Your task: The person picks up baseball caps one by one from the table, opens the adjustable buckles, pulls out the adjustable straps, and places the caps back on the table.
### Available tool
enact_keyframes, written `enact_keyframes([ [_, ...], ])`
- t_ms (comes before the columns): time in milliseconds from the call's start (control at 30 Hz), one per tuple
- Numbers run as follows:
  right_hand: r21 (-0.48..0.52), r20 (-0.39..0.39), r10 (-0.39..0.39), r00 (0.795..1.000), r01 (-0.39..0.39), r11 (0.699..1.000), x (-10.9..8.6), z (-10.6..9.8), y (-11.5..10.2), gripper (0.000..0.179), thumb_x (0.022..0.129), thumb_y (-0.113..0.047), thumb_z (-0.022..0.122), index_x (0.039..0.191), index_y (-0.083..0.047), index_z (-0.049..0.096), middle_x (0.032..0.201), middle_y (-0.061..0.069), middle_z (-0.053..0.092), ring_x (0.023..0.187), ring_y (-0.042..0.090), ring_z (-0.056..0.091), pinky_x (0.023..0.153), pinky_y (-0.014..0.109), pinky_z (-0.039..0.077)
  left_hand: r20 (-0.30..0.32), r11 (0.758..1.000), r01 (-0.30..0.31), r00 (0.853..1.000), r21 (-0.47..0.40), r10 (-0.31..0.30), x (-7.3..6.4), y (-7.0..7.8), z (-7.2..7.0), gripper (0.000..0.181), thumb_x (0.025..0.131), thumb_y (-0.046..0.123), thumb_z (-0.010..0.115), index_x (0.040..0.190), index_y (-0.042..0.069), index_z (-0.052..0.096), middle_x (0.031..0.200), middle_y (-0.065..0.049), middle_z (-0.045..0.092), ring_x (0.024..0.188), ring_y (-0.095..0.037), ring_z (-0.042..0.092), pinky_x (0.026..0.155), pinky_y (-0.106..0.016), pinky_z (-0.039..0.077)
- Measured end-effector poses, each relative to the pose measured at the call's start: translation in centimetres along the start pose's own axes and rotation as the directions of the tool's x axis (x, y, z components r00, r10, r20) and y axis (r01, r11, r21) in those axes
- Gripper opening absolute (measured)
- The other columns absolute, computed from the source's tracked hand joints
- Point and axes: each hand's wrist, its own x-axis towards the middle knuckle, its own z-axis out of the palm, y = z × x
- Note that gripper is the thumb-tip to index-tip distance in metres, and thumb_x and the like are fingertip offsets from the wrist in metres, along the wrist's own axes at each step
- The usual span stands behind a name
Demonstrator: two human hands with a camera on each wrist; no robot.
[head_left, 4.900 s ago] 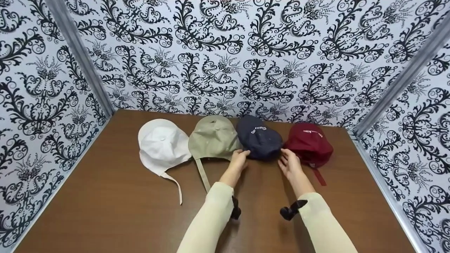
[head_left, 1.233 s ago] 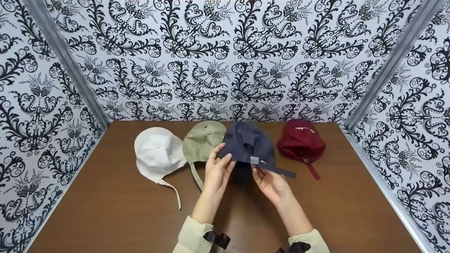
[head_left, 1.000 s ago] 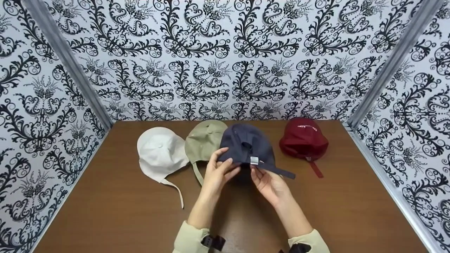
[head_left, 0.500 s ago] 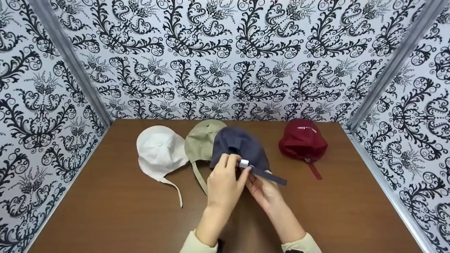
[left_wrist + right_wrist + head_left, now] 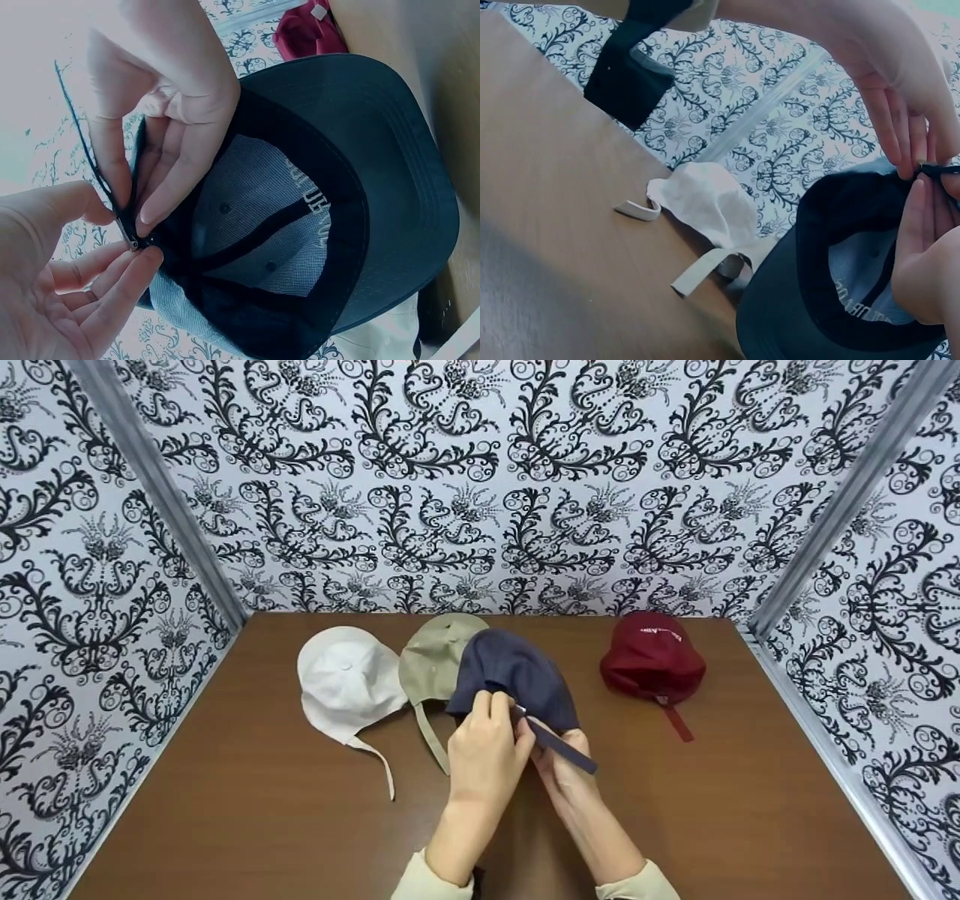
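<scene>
A navy baseball cap (image 5: 517,667) is held up off the table, its back toward me and its inside showing in both wrist views. My left hand (image 5: 487,746) pinches the back band at the small metal buckle (image 5: 519,710). My right hand (image 5: 570,780) supports the cap from the right and pinches the strap beside the buckle, with the strap's free end (image 5: 566,748) sticking out to the lower right. In the left wrist view the fingertips of the left hand (image 5: 67,277) and right hand (image 5: 176,97) meet at the buckle. Fingers partly cover it.
An olive cap (image 5: 435,660) lies behind and left of the navy one, partly covered by it in the head view. Farther left is a white cap (image 5: 349,675); a dark red cap (image 5: 651,660) lies at right. Patterned walls enclose the brown table (image 5: 300,825).
The navy cap was lifted from the row and turned back-side toward me. My left hand moved from its left edge to the buckle; the strap's free end now tilts lower.
</scene>
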Motion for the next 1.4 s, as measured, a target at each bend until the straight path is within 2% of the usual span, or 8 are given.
enact_keyframes([
  [433, -0.037, -0.075, -0.106, 0.992, 0.103, 0.994, -0.4, 0.3, 0.5, 0.015, 0.089, 0.004, 0.066, 0.096, -0.008, 0.071, 0.090, 0.003, 0.074, 0.083, 0.013, 0.071, 0.081, 0.028, 0.060, -0.034, 1.000, -0.015, 0.999, -0.014, 0.014, -0.3, -0.7, 0.9, 0.015, 0.076, 0.011, 0.075, 0.087, 0.011, 0.065, 0.078, -0.003, 0.060, 0.049, -0.018, 0.057, 0.044, -0.031, 0.049],
  [833, 0.076, -0.042, -0.078, 0.996, 0.081, 0.994, -0.4, 0.2, 0.2, 0.029, 0.089, 0.009, 0.063, 0.109, -0.010, 0.070, 0.104, 0.004, 0.074, 0.094, 0.015, 0.073, 0.091, 0.033, 0.059, 0.062, 0.962, 0.112, 0.993, -0.248, -0.100, -0.4, -1.9, 0.7, 0.004, 0.086, 0.012, 0.070, 0.090, 0.012, 0.069, 0.079, 0.002, 0.065, 0.060, -0.016, 0.065, 0.053, -0.029, 0.054],
  [1000, 0.131, 0.008, -0.067, 0.998, 0.065, 0.989, -0.3, -0.6, 0.1, 0.019, 0.091, 0.006, 0.064, 0.093, -0.007, 0.076, 0.095, 0.003, 0.075, 0.090, 0.013, 0.073, 0.090, 0.029, 0.059, 0.204, 0.923, 0.233, 0.963, -0.305, -0.176, -1.0, -2.5, 0.6, 0.013, 0.093, 0.030, 0.068, 0.087, 0.018, 0.071, 0.077, 0.010, 0.068, 0.066, -0.002, 0.066, 0.061, -0.021, 0.054],
  [1100, 0.160, 0.041, -0.068, 0.997, 0.060, 0.985, -0.3, -0.9, -0.1, 0.019, 0.092, 0.007, 0.064, 0.090, -0.006, 0.077, 0.092, 0.004, 0.075, 0.088, 0.012, 0.073, 0.089, 0.028, 0.059, 0.321, 0.885, 0.326, 0.922, -0.333, -0.218, -1.3, -3.0, 0.8, 0.025, 0.096, 0.043, 0.063, 0.085, 0.022, 0.073, 0.078, 0.012, 0.072, 0.070, -0.001, 0.067, 0.066, -0.022, 0.055],
  [1200, 0.171, 0.015, -0.059, 0.998, 0.055, 0.984, -0.2, -0.8, -0.1, 0.022, 0.091, 0.010, 0.062, 0.091, -0.006, 0.076, 0.092, 0.005, 0.075, 0.088, 0.013, 0.073, 0.089, 0.028, 0.060, 0.448, 0.817, 0.422, 0.864, -0.394, -0.230, -1.8, -3.5, 1.3, 0.037, 0.097, 0.052, 0.056, 0.086, 0.022, 0.074, 0.079, 0.010, 0.073, 0.072, -0.005, 0.066, 0.068, -0.025, 0.053],
  [1267, 0.178, -0.012, -0.049, 0.999, 0.051, 0.983, -0.2, -0.7, -0.1, 0.024, 0.091, 0.013, 0.059, 0.092, -0.005, 0.075, 0.093, 0.006, 0.075, 0.087, 0.015, 0.073, 0.088, 0.029, 0.060, 0.526, 0.732, 0.498, 0.820, -0.465, -0.224, -1.9, -3.7, 1.8, 0.042, 0.099, 0.052, 0.053, 0.088, 0.018, 0.074, 0.083, 0.005, 0.074, 0.076, -0.008, 0.066, 0.072, -0.026, 0.054],
  [1333, 0.180, -0.043, -0.039, 0.998, 0.046, 0.983, -0.1, -0.6, -0.1, 0.028, 0.092, 0.015, 0.056, 0.094, -0.006, 0.073, 0.093, 0.006, 0.074, 0.086, 0.015, 0.073, 0.087, 0.030, 0.060, 0.601, 0.577, 0.588, 0.774, -0.567, -0.198, -2.1, -3.9, 2.4, 0.044, 0.102, 0.046, 0.052, 0.096, 0.008, 0.073, 0.094, -0.005, 0.076, 0.086, -0.013, 0.069, 0.079, -0.028, 0.057],
  [1400, 0.180, -0.064, -0.031, 0.997, 0.042, 0.983, -0.1, -0.6, -0.1, 0.031, 0.092, 0.017, 0.052, 0.095, -0.006, 0.072, 0.093, 0.005, 0.073, 0.086, 0.015, 0.072, 0.087, 0.031, 0.060, 0.678, 0.329, 0.688, 0.716, -0.647, -0.165, -2.2, -4.0, 3.0, 0.043, 0.104, 0.038, 0.051, 0.109, -0.001, 0.068, 0.110, -0.016, 0.073, 0.101, -0.019, 0.069, 0.091, -0.033, 0.058],
])
